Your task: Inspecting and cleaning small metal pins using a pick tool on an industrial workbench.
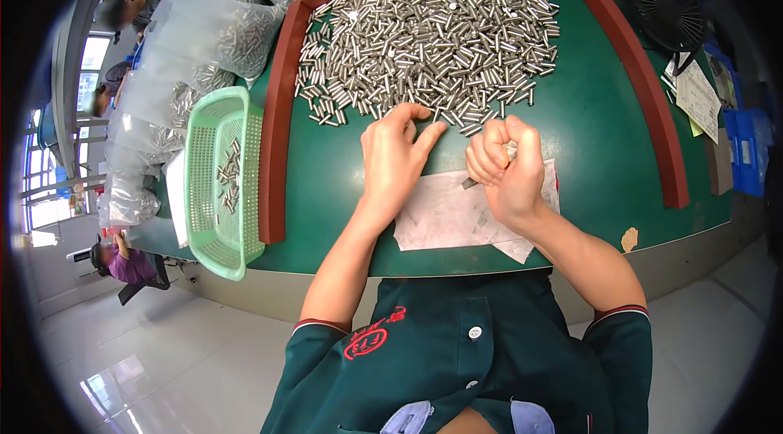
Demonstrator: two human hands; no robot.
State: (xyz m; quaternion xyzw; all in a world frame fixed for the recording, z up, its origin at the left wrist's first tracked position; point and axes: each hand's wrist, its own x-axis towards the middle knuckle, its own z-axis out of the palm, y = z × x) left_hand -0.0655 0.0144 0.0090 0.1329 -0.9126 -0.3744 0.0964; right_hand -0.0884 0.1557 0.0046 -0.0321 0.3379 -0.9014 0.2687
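A: In the head view, where are the metal pins (432, 34), and how would they handle?

B: Heaped on the green bench (603, 132), with a few strays along the near edge. They look hard, stiff and smooth; I'd judge each one light, not fragile, but slippery and ready to roll.

A: Best hold?

B: Across the middle of the barrel, thumb against forefinger, taking a loose one at the fringe.

A: And the fingers?

B: On the left hand (391, 152), thumb and forefinger nearly meet at the pile's near edge; I can't tell whether a pin is pinched there. The right hand (512, 177) is curled tight round a partly hidden object (511, 150), above a stained pale cloth (440, 218).

A: The surroundings?

B: A red-brown rail (279, 124) borders the heap. Outside it, on the left, a green basket (201, 157) holds more pins, near filled clear bags (245, 42). A black fan (667, 8) stands at the far right; the floor (236, 360) is pale and glossy.
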